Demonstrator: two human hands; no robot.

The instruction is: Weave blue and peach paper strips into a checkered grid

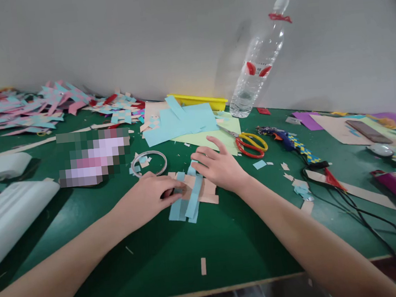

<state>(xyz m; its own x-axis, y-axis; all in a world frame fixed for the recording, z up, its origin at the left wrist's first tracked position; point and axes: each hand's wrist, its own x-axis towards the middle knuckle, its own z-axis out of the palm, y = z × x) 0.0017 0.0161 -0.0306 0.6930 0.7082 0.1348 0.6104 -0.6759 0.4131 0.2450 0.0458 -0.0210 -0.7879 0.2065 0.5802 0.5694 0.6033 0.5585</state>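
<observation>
A small weave of light blue and pale pink paper strips [205, 194] lies flat in front of me, blue strips crossing pink ones. My left hand [145, 198] comes in from the left, fingers curled, thumb and index fingertips on the weave's left part. On the far side, my right hand [222, 167] has its thumb and lower fingers at the upper end of a blue paper strip [194, 193], with the index finger raised. The exact contact under the right fingertips is partly hidden. A roll of clear tape [135, 163] stands just beyond my left hand.
Behind are blue paper sheets [195, 120], scissors [253, 144] with red and yellow handles, a yellow tray [211, 101] and a tilted-looking water bottle [260, 63]. Paper strips pile up [56, 101] back left. Dark cables [358, 212] lie right; a white object [19, 217] lies left.
</observation>
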